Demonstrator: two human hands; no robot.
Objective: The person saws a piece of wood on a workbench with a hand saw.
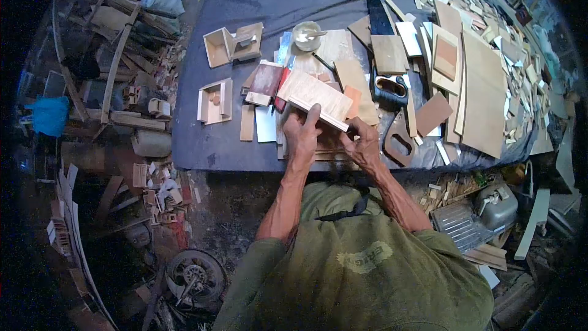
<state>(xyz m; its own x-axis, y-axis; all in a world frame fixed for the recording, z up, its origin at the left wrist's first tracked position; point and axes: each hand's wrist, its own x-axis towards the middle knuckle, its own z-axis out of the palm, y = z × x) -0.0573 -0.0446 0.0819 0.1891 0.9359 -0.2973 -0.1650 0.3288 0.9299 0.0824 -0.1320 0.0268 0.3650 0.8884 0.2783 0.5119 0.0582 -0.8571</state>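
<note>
Olive shirt (361, 276), wooden piece (315, 93) between fingers (362, 132)

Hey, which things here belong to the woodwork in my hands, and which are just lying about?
Likely part of the job:
wooden piece held in left hand and right hand
open wooden box
bowl
black-bladed saw

Apparently just lying about:
wheel
metal sink
blue bundle

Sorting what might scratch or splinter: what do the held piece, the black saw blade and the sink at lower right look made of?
Held piece: probably wood or plywood, unpainted and matte; its tan face shows faint grain.
Black saw blade: likely steel, thin and flat; the dark finish may be a coating.
Sink: apparently bare stainless steel, from its grey sheen and ridges.
</note>
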